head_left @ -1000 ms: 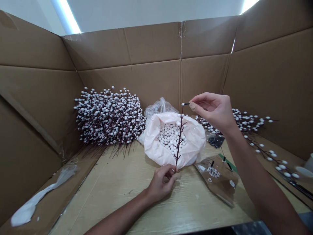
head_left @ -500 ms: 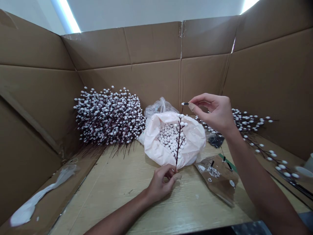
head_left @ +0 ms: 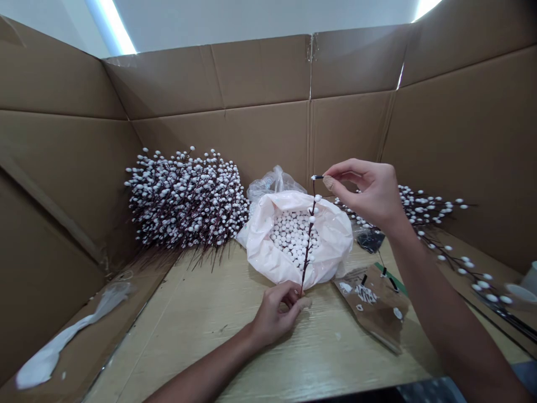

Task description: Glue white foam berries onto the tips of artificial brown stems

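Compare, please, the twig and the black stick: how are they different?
The twig is long and knobbly; the black stick is short and smooth-looking.
The twig stands nearly upright, gripped near its lower end by the left hand; the black stick points sideways, pinched by the right hand.
The twig is dark reddish-brown with white balls; the black stick has only a white tip.
Both are thin and held in fingertips.
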A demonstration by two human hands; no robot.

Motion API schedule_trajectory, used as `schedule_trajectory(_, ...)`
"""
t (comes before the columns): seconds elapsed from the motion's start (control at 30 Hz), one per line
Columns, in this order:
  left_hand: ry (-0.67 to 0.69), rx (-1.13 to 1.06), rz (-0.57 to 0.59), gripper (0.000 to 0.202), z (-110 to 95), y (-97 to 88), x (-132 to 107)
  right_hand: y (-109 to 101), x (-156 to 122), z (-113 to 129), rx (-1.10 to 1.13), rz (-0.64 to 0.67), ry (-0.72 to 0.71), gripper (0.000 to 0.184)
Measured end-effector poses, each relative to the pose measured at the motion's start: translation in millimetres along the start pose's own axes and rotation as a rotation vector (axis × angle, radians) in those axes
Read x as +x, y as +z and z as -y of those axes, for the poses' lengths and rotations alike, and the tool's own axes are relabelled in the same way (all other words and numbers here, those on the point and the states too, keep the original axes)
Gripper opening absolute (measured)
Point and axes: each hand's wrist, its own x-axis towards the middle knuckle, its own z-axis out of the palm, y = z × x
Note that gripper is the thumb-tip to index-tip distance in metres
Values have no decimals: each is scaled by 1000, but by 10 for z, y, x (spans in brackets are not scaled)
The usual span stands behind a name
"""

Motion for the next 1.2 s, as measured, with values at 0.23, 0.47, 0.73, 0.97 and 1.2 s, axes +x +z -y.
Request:
schedule_trajectory(0.23,-9,2,-13,15,10,9,-2,-12,-2,9,-7,5,-1,7)
schedule_trajectory(0.47,-8,6,-22,15,42,12,-5,-11,-7,23,-43,6,-18,8)
schedule_trajectory(0.73,-16,-9,-23,16,43,15,-15,3,-15,22,-64,7,-43,11)
schedule_trajectory(0.97,-13,9,-62,15,37,15,-2,10,-18,3,-82,-8,-49,11)
schedule_trajectory(1.2,-20,31,-100,16,45,21,6,0,-18,7,-157,1,-86,12)
